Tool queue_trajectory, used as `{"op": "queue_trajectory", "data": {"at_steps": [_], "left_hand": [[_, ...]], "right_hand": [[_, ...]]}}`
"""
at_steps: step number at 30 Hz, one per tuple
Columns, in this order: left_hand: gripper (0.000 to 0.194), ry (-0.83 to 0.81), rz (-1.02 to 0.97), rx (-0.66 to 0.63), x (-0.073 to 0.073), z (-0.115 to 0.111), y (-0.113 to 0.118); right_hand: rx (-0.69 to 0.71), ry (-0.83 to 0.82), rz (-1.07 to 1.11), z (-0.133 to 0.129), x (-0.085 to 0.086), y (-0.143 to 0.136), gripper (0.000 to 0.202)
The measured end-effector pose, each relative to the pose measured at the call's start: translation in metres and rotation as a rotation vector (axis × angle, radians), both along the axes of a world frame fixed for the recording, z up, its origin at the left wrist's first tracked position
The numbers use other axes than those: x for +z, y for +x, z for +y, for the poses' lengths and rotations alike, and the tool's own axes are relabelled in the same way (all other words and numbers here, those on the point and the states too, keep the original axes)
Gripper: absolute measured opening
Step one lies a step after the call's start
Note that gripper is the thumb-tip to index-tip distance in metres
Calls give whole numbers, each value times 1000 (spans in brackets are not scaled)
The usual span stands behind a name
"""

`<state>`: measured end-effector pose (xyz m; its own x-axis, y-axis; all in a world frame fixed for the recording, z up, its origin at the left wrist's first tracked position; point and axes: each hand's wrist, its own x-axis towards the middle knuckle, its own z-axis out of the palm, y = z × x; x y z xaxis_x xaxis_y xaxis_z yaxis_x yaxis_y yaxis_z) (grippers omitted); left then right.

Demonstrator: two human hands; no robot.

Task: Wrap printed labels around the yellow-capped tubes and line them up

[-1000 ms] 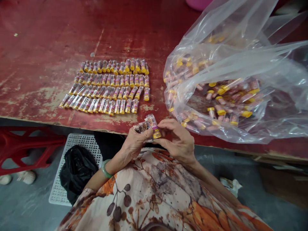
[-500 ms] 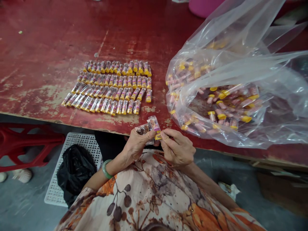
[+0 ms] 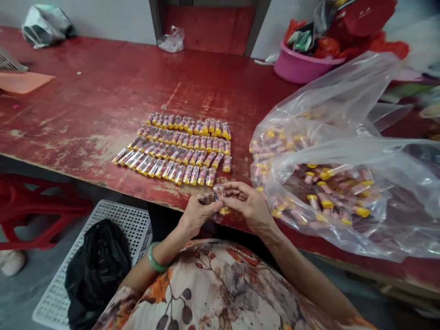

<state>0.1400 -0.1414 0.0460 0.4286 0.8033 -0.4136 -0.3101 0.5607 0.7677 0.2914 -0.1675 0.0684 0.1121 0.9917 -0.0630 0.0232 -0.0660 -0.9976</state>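
Gripping side: the left hand (image 3: pixel 195 216), at the lower middle of the frame, is closed around a few small printed tubes (image 3: pixel 207 198), its thumb laid across them; a green bangle (image 3: pixel 156 259) circles the wrist.
Other side: the right hand (image 3: pixel 253 207) meets it from the right, thumb and fingers drawn narrow at the front tube (image 3: pixel 220 191); whether they pinch it or only touch it, I cannot tell.
Rows: laid-out tubes (image 3: pixel 195 175) with yellow ends lie side by side in four slanting rows at the centre of the frame, above the hands.
Clear bag: a large plastic bag (image 3: pixel 347 153) spreads over the right of the frame, its mouth open toward the hands, with loose bagged tubes (image 3: pixel 325 200), pink with yellow caps, heaped inside.
Red surface: the worn tabletop (image 3: pixel 117 91) carries the rows and the bag, and its near edge runs just beyond the hands.
Pink basin: the basin (image 3: pixel 302 68) stands at the upper right, piled with red and other coloured things.
Below the edge: at the lower left, a black bag (image 3: pixel 99 266) sits on a white perforated crate (image 3: pixel 137 220), beside a red stool (image 3: pixel 41 201).
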Motion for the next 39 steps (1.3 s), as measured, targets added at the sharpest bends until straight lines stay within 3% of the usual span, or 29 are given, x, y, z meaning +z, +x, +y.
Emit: {"op": "queue_trajectory", "data": {"at_steps": [3,7,11,14,16,19,22,23,25,27,29,30,32,34,39], "left_hand": [[44,-7,-27,113,0,14,-7],[41,-36,-96,271,0,32,-21],[30,-156,-201,309,6,35,-34],[23,-166,-233,269,9,30,-40],[26,-112,-203,247,8,26,-41],[33,-48,-127,264,1,23,-40],[34,-51,-30,297,-5,25,-36],[33,-62,-2,290,-7,26,-35],[32,-90,28,262,-8,28,-31],[31,-114,28,243,-7,26,-25],[33,-108,24,228,-4,21,-16],[34,-101,29,209,-3,17,-11],[37,-94,45,164,-2,6,1],[39,-93,53,124,-1,-5,12],[36,-75,76,89,3,-30,24]], "right_hand": [[-36,-55,45,42,3,-11,36],[-166,-34,-381,136,14,-24,30],[-277,-38,-592,230,22,-31,27],[-282,-51,-727,270,20,-39,34],[-255,-40,-796,279,19,-46,36],[-225,-3,-875,260,25,-51,28],[-235,136,-941,198,32,-43,17],[-230,304,-960,169,32,-36,17],[-269,376,-993,109,27,-12,19],[-457,366,-1115,56,19,29,23],[-659,83,-1343,25,10,83,29],[-636,-115,-1449,20,6,110,33],[-559,-236,-1460,27,-3,157,29],[-451,-290,-1434,46,-11,186,24],[-246,-310,-1392,76,-22,197,32]]}}
